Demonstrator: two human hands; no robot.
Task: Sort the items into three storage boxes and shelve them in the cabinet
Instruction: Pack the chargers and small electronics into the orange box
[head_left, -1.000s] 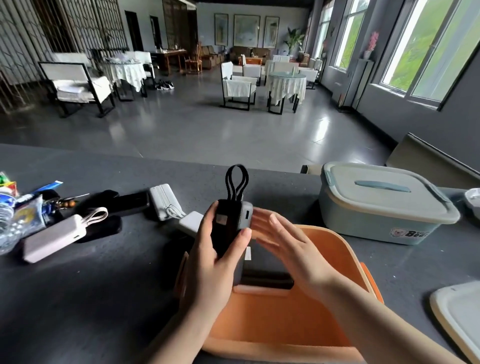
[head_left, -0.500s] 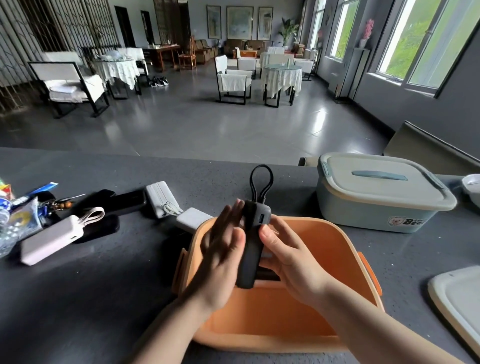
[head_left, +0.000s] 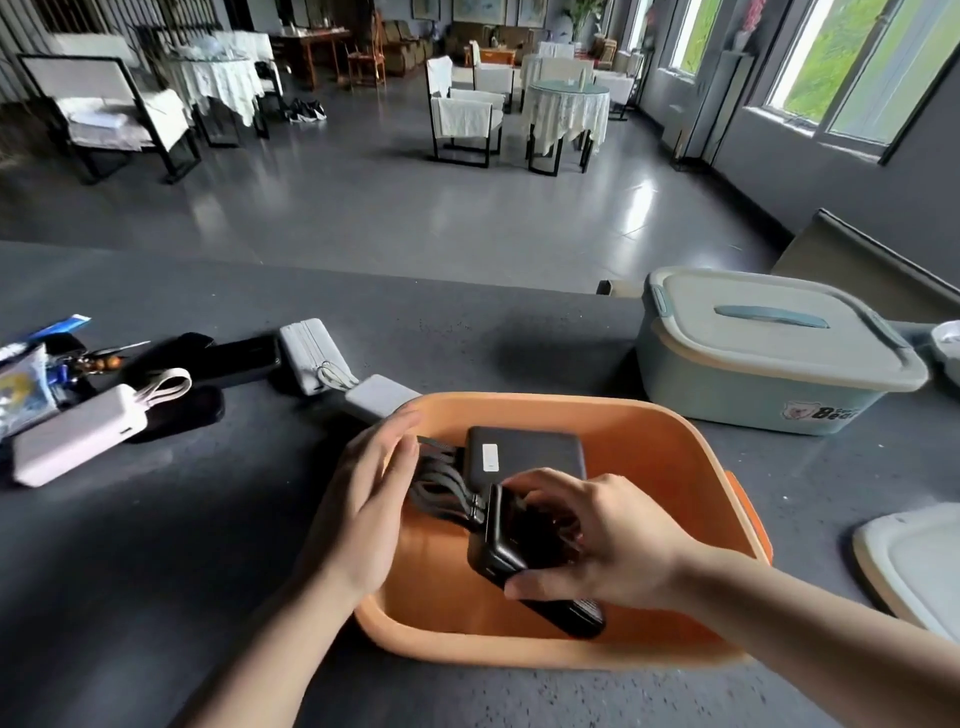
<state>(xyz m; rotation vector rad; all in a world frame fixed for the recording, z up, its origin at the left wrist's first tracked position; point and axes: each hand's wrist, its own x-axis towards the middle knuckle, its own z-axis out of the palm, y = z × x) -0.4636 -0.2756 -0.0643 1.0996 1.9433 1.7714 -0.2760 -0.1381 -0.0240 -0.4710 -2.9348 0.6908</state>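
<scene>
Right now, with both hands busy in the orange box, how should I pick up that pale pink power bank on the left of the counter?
Grip the pale pink power bank across its two long sides near the middle, coming from above. It lies flat on the grey counter, angled, with bare counter along its near side. Its strap loop at the far right end would probably let the body swing.

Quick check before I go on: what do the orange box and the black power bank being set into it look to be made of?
Orange box: likely moulded plastic, smooth satin walls with rounded rim. Black power bank, gripped by the right hand: seemingly hard plastic, slightly glossy edge catching light; its looped cable looks rubbery or braided, too blurred to tell.
</scene>
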